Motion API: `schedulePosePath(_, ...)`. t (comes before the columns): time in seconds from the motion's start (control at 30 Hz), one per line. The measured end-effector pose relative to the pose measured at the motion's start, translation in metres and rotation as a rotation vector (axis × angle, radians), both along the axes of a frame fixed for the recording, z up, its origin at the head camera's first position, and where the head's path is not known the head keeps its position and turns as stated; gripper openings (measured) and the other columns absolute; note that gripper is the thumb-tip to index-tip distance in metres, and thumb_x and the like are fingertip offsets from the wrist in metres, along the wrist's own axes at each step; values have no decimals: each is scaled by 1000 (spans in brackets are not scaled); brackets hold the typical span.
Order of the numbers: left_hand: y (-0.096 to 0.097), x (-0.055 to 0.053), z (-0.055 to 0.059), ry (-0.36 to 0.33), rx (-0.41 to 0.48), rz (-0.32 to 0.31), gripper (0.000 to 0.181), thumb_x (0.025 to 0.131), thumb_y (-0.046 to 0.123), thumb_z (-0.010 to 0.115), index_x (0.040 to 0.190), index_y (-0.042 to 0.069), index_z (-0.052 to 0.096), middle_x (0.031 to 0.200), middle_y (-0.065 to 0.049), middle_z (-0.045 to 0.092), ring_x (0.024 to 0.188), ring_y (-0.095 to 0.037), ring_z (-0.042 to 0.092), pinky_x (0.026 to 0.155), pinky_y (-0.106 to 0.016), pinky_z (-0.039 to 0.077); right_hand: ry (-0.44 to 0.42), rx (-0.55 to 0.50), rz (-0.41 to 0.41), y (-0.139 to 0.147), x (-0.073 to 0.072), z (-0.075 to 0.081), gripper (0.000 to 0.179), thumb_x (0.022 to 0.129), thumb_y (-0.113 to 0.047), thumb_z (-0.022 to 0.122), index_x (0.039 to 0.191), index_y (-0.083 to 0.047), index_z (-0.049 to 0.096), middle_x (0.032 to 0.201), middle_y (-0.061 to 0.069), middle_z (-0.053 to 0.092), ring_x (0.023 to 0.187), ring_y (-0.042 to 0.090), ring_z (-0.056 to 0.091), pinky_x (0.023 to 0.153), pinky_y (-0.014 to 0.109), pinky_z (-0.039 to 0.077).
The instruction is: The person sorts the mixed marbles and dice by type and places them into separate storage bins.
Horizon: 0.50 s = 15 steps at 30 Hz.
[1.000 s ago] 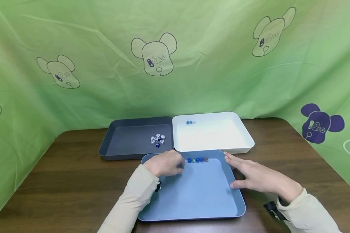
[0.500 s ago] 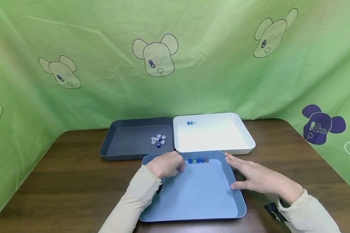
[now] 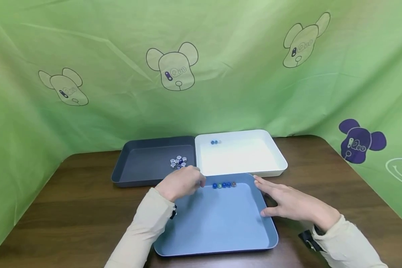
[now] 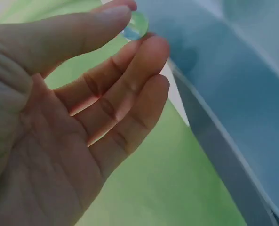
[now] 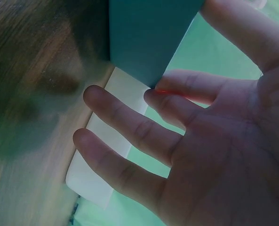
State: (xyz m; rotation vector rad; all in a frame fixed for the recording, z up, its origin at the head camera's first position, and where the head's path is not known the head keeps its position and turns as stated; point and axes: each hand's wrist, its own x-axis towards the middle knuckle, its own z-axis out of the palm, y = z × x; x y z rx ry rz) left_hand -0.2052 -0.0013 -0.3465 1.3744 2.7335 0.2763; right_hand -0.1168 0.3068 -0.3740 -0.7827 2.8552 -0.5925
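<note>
Between thumb and fingertips, my left hand (image 3: 181,182) pinches a clear glass marble (image 4: 137,26) with a green and blue tint. That hand is over the far left corner of the blue tray (image 3: 221,230), and its back hides the marble in the head view. Along the tray's far wall a short row of marbles (image 3: 224,185) lies to the right of the hand, mostly blue, one greenish and one brownish. My right hand (image 3: 294,203) holds no object; its spread fingers touch the tray's right rim, the thumb lower down on the same side.
Behind the blue tray stand a dark grey tray (image 3: 144,160) at left and a white tray (image 3: 248,156) at right. Several dice (image 3: 177,161) lie in the grey one, partly behind my left hand. Three small marbles (image 3: 216,142) sit in the white one. A green curtain (image 3: 221,93) hangs behind.
My left hand has risen from inside the blue tray toward its far left corner, now overlapping the dice. The right hand stays at the rim. The head view has shifted slightly.
</note>
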Motion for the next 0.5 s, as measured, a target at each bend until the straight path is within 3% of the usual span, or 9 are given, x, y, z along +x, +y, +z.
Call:
schedulePosePath(0.27,1,-8,9,80,39,-36,15,92,-4,70,93,7,81,95,-7,73,91,-20,69,82,-31,55,-2,5,3,2,1,-1,83,90,-36,77,146,14,42,157,31,32,136,51,40,103,62,38)
schedulePosePath(0.5,4,-16,13,88,38,-42,14,93,-3,69,98,5,80,96,-8,73,90,-21,70,75,-27,55,-8,-1,0,3,2,-2,83,90,-37,76,147,13,42,157,30,32,136,52,40,103,63,37)
